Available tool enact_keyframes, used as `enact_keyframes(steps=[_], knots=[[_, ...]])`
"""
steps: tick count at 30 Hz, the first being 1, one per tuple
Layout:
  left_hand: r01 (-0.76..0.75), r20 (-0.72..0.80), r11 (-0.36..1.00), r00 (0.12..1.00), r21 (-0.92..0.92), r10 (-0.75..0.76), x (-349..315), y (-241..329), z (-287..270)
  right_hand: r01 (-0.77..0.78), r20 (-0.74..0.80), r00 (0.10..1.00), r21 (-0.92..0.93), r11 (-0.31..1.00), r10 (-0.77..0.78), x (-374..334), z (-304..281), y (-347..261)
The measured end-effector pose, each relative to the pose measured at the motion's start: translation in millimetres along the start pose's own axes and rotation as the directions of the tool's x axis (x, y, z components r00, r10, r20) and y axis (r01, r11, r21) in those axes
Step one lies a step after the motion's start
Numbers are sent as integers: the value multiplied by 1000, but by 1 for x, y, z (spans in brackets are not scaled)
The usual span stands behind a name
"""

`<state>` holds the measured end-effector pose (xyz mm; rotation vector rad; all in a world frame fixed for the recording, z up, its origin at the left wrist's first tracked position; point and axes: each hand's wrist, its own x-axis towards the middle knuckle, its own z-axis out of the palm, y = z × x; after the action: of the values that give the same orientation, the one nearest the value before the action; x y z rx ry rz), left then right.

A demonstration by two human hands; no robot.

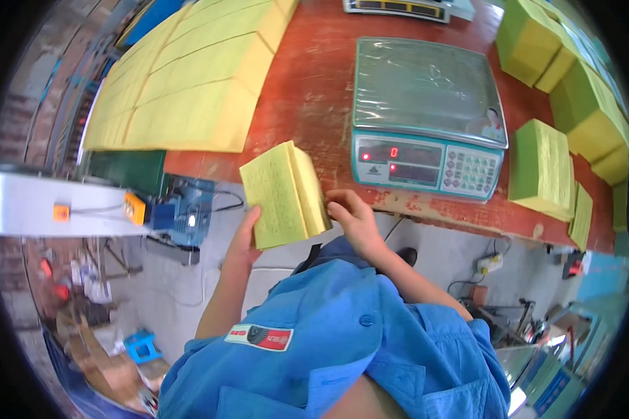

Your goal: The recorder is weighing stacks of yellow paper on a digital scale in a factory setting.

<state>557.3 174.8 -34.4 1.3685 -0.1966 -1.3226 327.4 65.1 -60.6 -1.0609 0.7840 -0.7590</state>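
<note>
A thick stack of yellow paper sheets is held up in front of me, tilted, just off the front edge of the red table. My left hand grips its left side, with the thumb on the front face and the other fingers hidden behind. At the stack's right edge, the curled fingers of my right hand pinch the sheets. A gap shows near the top, where the front part of the stack stands slightly apart from the rest. Beyond my right hand is a digital scale with a bare metal pan.
Large blocks of yellow paper cover the table's left side. More yellow stacks line the right side. Another scale stands at the far edge. Below left are a blue motor and a small blue stool.
</note>
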Motion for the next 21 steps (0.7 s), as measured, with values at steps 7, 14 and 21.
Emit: enact_keyframes(steps=[7, 14, 21], knots=[[-46, 135, 914, 985, -404, 110, -48, -43, 32, -351, 250, 919, 162, 922, 306, -31, -38, -20], [-136, 140, 909, 969, -394, 206, -50, -9, 67, -361, 397, 894, 358, 861, 210, -20, -19, -98], [-358, 171, 930, 924, 81, 341, 29, 47, 54, 141, 231, 970, -280, 950, -76, 42, 15, -133]])
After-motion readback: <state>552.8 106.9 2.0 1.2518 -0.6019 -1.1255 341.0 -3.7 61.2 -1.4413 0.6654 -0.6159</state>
